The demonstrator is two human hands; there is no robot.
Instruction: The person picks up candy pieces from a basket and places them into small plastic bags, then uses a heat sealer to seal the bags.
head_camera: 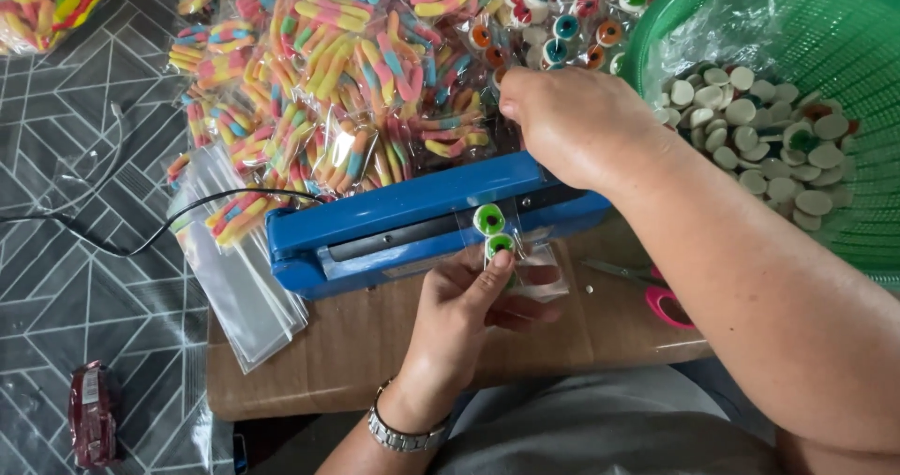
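**Hands at the blue sealer w/ a small candy bag**

L hand (459,316) is coming up from 6 o'clock, wristwatch (405,433) on the wrist. Thumb & fingers are pinching a small clear bag (511,250) holding two green eyeball candies (489,220), one above the other. The bag's top is lying across the front edge of the blue heat sealer (375,222), approx. centre frame; bag's lower part is resting in the fingers over the brown cardboard (375,344).

R hand (572,123) is reaching in from 4 o'clock, forearm crossing the frame diag. It's sitting knuckles-up at the sealer's R end, fingers curled down & closed; can't tell whether they're gripping anything, since the fingertips are hidden under the hand.

Around them:
- At 12 o'clock, behind the sealer: a heap of bagged sour gummy worms (347,72), multi-coloured, plus bagged eyeball candies (562,15) just to the R of them.
- At 2–3 o'clock: green plastic basket (844,25) w/ loose white round candies (759,137) on a clear liner.
- At 9 o'clock, L of the sealer: stack of empty clear bags (239,287), touching the sealer's L end.
- At 4 o'clock: pink-handled scissors (656,292) on the cardboard, partly under the R forearm.
- Black cord (112,241) is running L from the sealer over the patterned floor mat (75,306).
- At 7 o'clock: dark red packet (94,414) on the mat.
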